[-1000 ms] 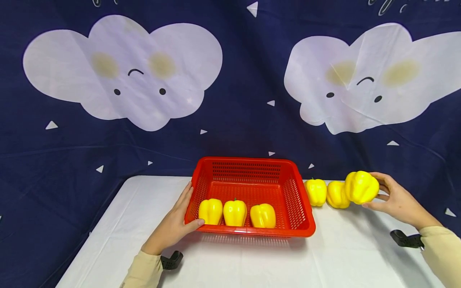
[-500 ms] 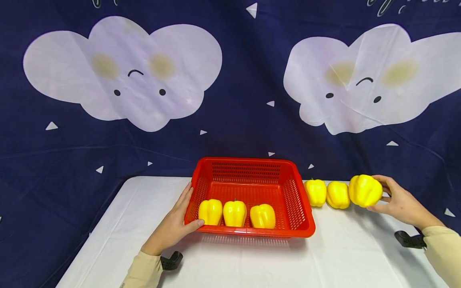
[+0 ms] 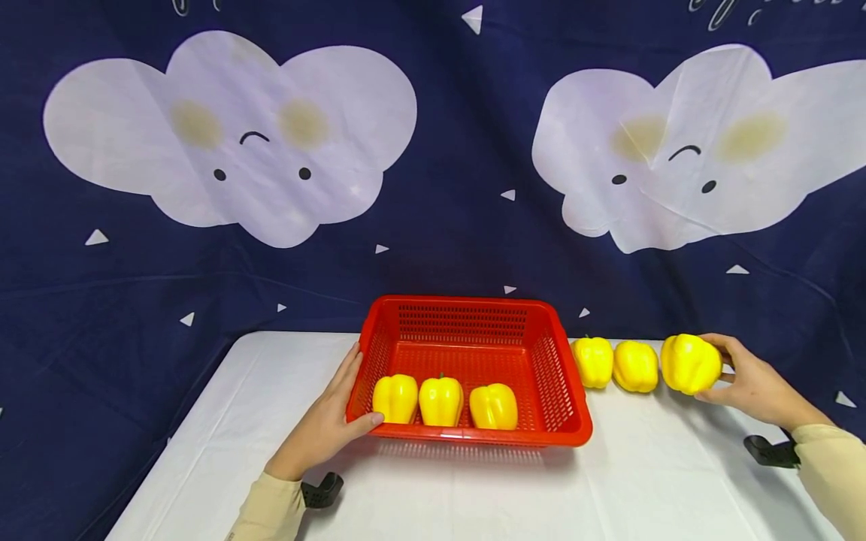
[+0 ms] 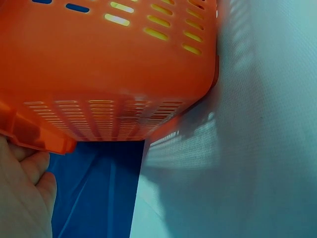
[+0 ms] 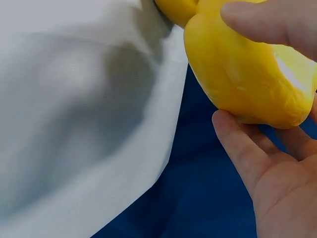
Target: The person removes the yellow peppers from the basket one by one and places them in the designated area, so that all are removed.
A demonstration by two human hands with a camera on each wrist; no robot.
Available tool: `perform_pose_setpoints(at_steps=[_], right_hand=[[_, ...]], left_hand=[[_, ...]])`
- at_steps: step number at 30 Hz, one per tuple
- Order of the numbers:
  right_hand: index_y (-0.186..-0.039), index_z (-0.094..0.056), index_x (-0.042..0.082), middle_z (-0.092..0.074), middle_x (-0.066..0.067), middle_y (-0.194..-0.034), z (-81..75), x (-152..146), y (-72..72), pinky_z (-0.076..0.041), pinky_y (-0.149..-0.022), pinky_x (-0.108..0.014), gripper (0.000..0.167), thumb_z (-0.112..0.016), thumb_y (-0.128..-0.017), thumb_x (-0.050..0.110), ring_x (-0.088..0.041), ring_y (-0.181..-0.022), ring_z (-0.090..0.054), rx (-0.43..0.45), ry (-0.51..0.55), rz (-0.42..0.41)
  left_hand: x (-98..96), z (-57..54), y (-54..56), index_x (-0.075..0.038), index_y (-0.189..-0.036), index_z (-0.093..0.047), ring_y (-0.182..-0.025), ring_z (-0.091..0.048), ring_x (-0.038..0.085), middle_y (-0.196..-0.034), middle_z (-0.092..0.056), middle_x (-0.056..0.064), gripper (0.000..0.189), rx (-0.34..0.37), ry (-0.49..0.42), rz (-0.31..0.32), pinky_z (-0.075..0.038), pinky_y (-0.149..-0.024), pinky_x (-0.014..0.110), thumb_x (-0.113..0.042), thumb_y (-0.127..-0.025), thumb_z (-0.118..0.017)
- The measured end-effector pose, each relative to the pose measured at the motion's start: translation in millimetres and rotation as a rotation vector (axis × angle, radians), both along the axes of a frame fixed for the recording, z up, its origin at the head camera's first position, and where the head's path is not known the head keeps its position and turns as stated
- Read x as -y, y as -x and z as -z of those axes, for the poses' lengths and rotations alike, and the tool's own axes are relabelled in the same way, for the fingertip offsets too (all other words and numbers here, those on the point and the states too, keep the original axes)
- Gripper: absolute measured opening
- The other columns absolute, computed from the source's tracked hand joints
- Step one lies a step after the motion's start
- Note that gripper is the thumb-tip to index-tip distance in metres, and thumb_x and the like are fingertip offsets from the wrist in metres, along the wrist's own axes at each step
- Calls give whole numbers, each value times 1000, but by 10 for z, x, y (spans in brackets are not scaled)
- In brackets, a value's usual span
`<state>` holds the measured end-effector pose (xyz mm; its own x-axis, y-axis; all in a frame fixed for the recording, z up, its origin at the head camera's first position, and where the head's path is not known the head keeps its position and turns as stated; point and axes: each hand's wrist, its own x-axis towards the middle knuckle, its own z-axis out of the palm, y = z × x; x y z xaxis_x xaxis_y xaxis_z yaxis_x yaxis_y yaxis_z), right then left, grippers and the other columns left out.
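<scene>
My left hand [image 3: 328, 421] holds the red perforated plastic basket [image 3: 467, 359] by its left front corner, thumb over the rim and fingers along the left side. In the left wrist view, the fingertips [image 4: 43, 186] tuck against the rim's underside. Three yellow bell peppers [image 3: 442, 400] stand in a row inside the basket, along its near wall. At the right, my right hand [image 3: 761, 387] grips another yellow bell pepper [image 3: 690, 364] between thumb and fingers. Two more yellow peppers [image 3: 635, 367] sit on the table between the basket and the held pepper.
A white cloth covers the table [image 3: 467, 500]. Its back edge runs just behind the basket and peppers. Beyond hangs a dark blue curtain [image 3: 467, 150] printed with white clouds. The right wrist view shows the table's edge [image 5: 171, 148] right beside the held pepper.
My right hand has moved slightly right and down with its pepper, opening a small gap to the neighbouring pepper. The left hand and basket stay put.
</scene>
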<state>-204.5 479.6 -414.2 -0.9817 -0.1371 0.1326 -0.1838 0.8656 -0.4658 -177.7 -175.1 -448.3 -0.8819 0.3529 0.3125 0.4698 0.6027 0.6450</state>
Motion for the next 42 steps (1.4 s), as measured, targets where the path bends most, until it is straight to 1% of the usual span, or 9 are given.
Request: perform_pose_setpoints(at_steps=[2, 6, 9, 10, 13, 20, 23, 32, 42], right_hand=[[-142, -29, -11, -39, -36, -134, 20, -7, 10, -52, -71, -14, 102, -92, -69, 20, -58, -112, -47, -8, 0, -10], [-141, -30, -12, -41, -35, -133, 56, -30, 24, -43, -69, -7, 102, -93, -68, 20, -57, -112, -47, -13, -12, -13], [-141, -30, -12, -41, -35, -133, 75, -44, 36, -55, -74, -21, 102, -92, -68, 21, -56, -113, -47, 3, -22, -12], [-141, -30, -12, -41, -36, -133, 81, -50, 41, -58, -77, -30, 102, -92, -68, 21, -56, -113, -47, 9, -23, -14], [-141, -30, -12, -41, -36, -132, 99, -63, 52, -55, -84, -58, 101, -92, -67, 19, -55, -112, -47, 22, -23, -23], [-141, -32, -12, -44, -35, -131, 158, -87, 80, -51, -87, -62, 101, -92, -67, 21, -54, -113, -47, 71, -42, -18], [-142, -30, -14, -43, -37, -131, 169, -84, 91, -47, -89, -69, 101, -91, -68, 20, -55, -113, -46, 103, -34, -19], [-141, -33, -14, -46, -37, -129, 195, -59, 143, -46, -87, -63, 99, -91, -65, 13, -50, -110, -48, 91, -75, -33], [-141, -32, -15, -44, -38, -129, 207, -65, 214, -38, -91, -73, 97, -88, -67, 12, -54, -112, -44, 124, -98, -30]], left_hand=[[2, 6, 4, -3, -160, -17, -150, -24, 33, -169, -6, 2, 98, -8, 5, 0, -34, -111, 60, -43, -90, -72], [3, 15, 9, -2, -160, -18, -150, -24, 32, -169, -6, 3, 98, -16, 12, 0, -33, -112, 59, -44, -90, -72], [0, 14, 8, -2, -160, -18, -150, -24, 32, -169, -6, 2, 98, -11, 10, -1, -33, -112, 59, -45, -90, -71], [0, 14, 9, -2, -160, -18, -150, -24, 32, -169, -6, 2, 98, -10, 10, -1, -33, -112, 59, -45, -90, -71], [6, 22, 15, -2, -160, -18, -150, -23, 31, -169, -6, 2, 98, -11, 10, -3, -33, -112, 59, -45, -90, -71], [9, 32, 20, -3, -160, -17, -151, -23, 31, -169, -5, 2, 98, -10, 7, -1, -32, -112, 59, -44, -90, -71], [8, 27, 18, -3, -160, -18, -151, -23, 30, -169, -6, 1, 98, -7, 5, -5, -31, -112, 58, -44, -90, -72], [7, 23, 4, -4, -160, -18, -150, -23, 29, -169, -6, 0, 98, -1, 5, -10, -33, -112, 58, -45, -90, -72], [7, 29, 11, -4, -160, -19, -150, -26, 31, -169, -6, 0, 97, -2, 6, -10, -36, -110, 60, -46, -90, -71]])
